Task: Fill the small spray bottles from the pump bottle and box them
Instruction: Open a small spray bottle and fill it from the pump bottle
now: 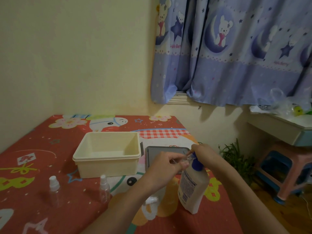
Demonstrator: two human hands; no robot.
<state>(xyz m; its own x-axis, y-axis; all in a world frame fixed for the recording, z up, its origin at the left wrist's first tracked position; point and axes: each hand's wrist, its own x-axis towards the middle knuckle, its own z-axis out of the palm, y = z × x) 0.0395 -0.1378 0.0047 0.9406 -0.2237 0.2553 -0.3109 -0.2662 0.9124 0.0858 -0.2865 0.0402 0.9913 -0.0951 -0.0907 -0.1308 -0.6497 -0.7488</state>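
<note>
Head view shows a table (33,149) with a red cartoon cloth. The left hand (166,168) curls its fingers round a small clear spray bottle (184,159) with its top off, and holds it tipped up to the spout of the pump bottle (192,184), likely so the lotion can go straight in. The right hand (205,153) sits on top of the blue pump (196,163) with fingers bent over it, ready to push down. The pump bottle stands on the near right part of the table. A little white spray cap (151,200) lies on the cloth near the left wrist, probably taken off so the bottle can be filled. Two more small spray bottles stand waiting with caps on, one on the left (54,190) and one in the middle (104,188). The cream box (108,154) sits open behind them, with nothing in it that I can see. Its grey lid (152,156) lies flat just to the right.
</note>
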